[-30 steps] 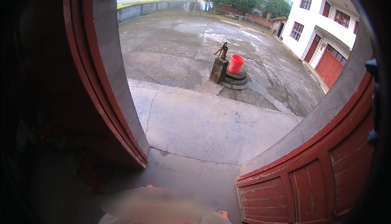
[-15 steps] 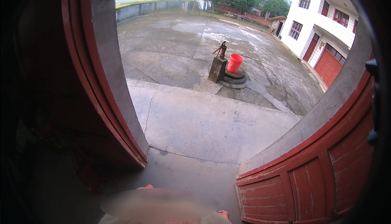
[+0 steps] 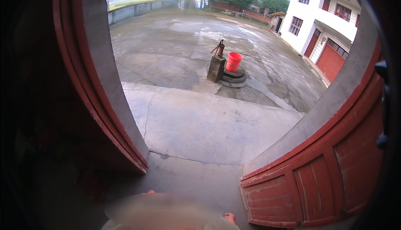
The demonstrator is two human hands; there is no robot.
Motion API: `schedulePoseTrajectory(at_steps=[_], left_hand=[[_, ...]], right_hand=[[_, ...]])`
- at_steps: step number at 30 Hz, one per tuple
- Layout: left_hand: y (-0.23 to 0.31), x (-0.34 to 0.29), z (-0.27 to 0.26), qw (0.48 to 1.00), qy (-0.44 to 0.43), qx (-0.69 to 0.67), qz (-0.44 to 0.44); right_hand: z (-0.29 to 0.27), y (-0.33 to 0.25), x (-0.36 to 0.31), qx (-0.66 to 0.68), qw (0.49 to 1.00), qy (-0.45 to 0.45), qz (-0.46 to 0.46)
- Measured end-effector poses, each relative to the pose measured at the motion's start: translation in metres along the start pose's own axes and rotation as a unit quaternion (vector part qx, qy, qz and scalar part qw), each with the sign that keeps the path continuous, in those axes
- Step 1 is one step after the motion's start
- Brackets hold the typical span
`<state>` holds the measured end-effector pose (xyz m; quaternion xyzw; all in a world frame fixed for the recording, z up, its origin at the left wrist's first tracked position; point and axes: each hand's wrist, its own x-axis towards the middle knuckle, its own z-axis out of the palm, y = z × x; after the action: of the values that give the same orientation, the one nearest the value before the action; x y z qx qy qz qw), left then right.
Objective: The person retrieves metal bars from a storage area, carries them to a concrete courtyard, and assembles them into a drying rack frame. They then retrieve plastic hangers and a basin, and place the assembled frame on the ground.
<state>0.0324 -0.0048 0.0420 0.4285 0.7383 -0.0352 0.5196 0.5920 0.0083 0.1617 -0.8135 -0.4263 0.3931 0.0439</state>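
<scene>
**Right Hand [image 3: 229,218] Near Weathered Red Door [image 3: 311,188]**

The right hand shows in part at the lower edge; only a sliver of the left hand [image 3: 151,191] appears. Whether either is wide, narrow or holding anything cannot be told. The panelled door, at right in the doorway, looks wooden, stiff and fairly heavy, worn rather than slippery; its edge away from the frame [image 3: 326,134] seems the place to grip. Well beyond, a red bucket [image 3: 233,63] stands beside a pump [image 3: 220,49].
</scene>
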Motion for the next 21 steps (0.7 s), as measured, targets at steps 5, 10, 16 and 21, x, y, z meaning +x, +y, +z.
schedulePoseTrajectory(at_steps=[5,10,16,21], left_hand=[[0.000,0.000,0.001,1.000,-0.001,-0.025,-0.008],[0.005,-0.007,0.000,0.996,-0.002,-0.079,-0.039],[0.010,-0.015,-0.004,0.997,0.000,-0.074,-0.036],[0.014,-0.023,-0.005,0.992,0.001,-0.114,-0.058]], right_hand=[[0.016,0.022,0.022,-0.030,0.999,0.036,0.003],[-0.003,-0.002,0.000,0.029,0.999,-0.014,0.022],[-0.024,-0.039,-0.033,0.111,0.989,-0.046,0.090],[-0.016,-0.032,-0.023,0.108,0.989,-0.074,0.068]])
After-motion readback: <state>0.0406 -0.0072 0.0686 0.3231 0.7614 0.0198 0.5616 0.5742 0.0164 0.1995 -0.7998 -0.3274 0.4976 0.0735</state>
